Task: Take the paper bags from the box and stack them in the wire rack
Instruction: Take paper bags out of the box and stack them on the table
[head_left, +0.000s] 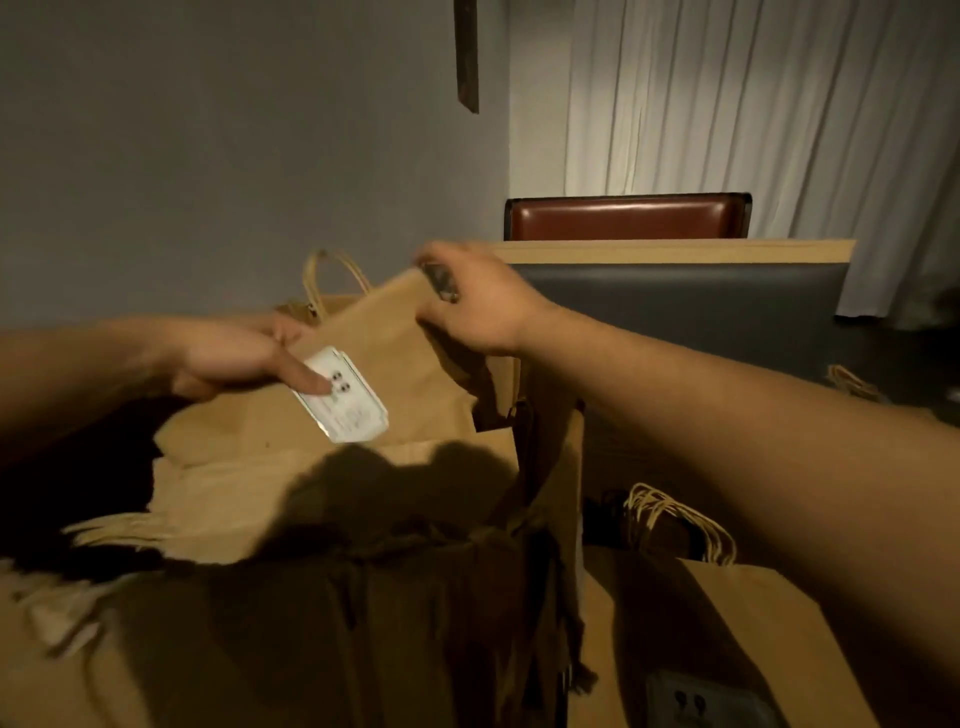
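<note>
While both arms reach forward over the pile, the scene reads like this:

Right hand (475, 299): closed in a pinch on the top edge of a flat brown paper bag (395, 353), fingers curled over that edge, thumb side underneath.

Left hand (234, 356): gripping the same bag at its left side, thumb pressed down on a white label (343, 395) stuck to the bag's face, fingers hidden behind the paper.

Held bag: tilted, upper right corner highest, lifted just above the other bags; a twisted paper handle (332, 278) loops up behind it, and I cannot tell which bag that handle belongs to.

Stack of bags (249, 499): more flat brown bags lie beneath the held one, overlapping, their handles poking out at the left; a dark shadow of the hands falls across them.

Box: I cannot make out its walls from where I stand.

Bag at lower right (691, 634): lies apart from the stack, with pale handles (675, 519) at its far end and a label (701, 701) in shadow.

Behind: a table edge (675, 252), a brown chair back (623, 215), white curtains (753, 104).
</note>
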